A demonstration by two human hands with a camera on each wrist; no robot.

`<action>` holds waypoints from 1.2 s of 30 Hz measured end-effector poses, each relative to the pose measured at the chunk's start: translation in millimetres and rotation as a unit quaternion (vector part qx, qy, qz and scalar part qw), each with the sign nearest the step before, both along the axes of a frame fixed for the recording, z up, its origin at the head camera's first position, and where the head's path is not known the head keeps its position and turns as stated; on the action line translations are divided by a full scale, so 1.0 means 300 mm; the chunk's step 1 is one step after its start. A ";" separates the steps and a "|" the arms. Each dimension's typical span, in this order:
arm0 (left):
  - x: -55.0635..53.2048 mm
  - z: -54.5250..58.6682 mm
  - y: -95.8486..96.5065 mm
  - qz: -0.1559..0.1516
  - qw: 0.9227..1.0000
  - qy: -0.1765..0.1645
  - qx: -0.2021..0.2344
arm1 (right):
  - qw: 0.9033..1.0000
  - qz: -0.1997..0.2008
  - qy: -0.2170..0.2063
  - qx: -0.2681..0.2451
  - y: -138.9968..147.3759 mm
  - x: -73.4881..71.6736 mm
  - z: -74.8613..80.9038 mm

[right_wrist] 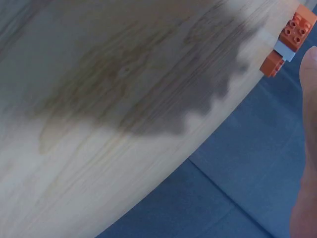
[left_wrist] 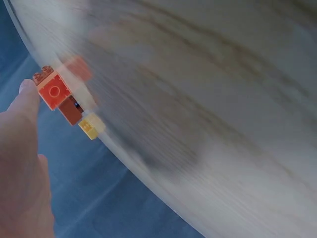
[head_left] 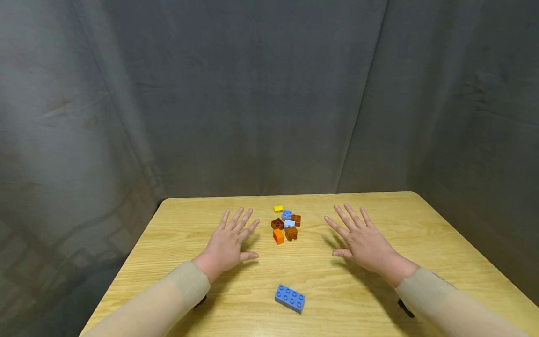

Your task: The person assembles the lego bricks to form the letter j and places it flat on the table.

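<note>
Both beige sleeves [head_left: 143, 306] were closest to the camera, running in from the bottom edge and cut off there. Just past the cuffs, the left hand [head_left: 226, 242] and right hand [head_left: 365, 245] faced each other palms down, fingers straight and fanned well apart, nothing gripped. Shadows beside them made me think they hovered over the wooden table [head_left: 345, 309] rather than rested on it. Flanking the bricks like that probably left the head camera a clear line to everything.

A big blue brick [head_left: 289, 298] lay studs up between the forearms, apart from the rest and, I'd guess, handy for either hand. Farther back, between the hands, sat a loose bunch: orange brick [head_left: 278, 236] (looked tipped on its side), two brown ones, a dark brown one, two bluish ones and a yellow brick [head_left: 278, 209] at the far end.

Couldn't tell whether any of the bunch were joined, since the front ones partly covered those behind. Wrist cams were hazy, each with just part of a hand. On the left one a fingertip seemed to meet the bricks, but the head view showed a gap.
</note>
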State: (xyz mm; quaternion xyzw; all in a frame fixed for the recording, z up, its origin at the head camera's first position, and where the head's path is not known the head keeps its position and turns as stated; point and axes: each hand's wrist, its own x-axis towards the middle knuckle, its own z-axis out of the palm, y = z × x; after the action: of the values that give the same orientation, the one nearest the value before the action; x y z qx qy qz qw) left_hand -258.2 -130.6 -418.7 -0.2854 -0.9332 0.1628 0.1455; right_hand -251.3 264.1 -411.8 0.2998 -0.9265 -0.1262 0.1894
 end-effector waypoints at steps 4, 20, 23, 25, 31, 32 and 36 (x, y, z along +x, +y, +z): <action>0.002 0.000 0.005 -0.009 0.999 -0.006 0.033 | 1.000 -0.004 -0.004 -0.011 -0.009 0.000 -0.004; 0.147 0.038 0.139 -0.226 0.931 -0.230 0.173 | 0.993 0.043 -0.057 -0.094 -0.147 -0.002 0.022; 0.162 0.031 0.155 -0.242 0.927 -0.233 0.169 | 0.992 0.059 -0.061 -0.096 -0.181 -0.011 0.024; 0.165 0.024 0.164 -0.244 0.928 -0.229 0.164 | 0.991 0.063 -0.068 -0.095 -0.206 -0.020 0.027; 0.165 0.007 0.183 -0.240 0.935 -0.215 0.149 | 0.987 0.076 -0.096 -0.101 -0.273 -0.051 0.038; 0.166 0.005 0.185 -0.240 0.935 -0.213 0.148 | 0.986 0.081 -0.100 -0.104 -0.282 -0.055 0.038; 0.168 0.004 0.188 -0.227 0.941 -0.206 0.144 | 0.982 0.095 -0.111 -0.118 -0.307 -0.067 0.035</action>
State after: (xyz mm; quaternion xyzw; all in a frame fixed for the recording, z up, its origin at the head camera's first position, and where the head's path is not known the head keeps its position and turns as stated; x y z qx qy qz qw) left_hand -207.8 -74.2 -417.4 -0.4930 -0.8666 -0.0734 0.0227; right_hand -271.5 171.9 -401.1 0.3744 -0.9172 0.0369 0.1309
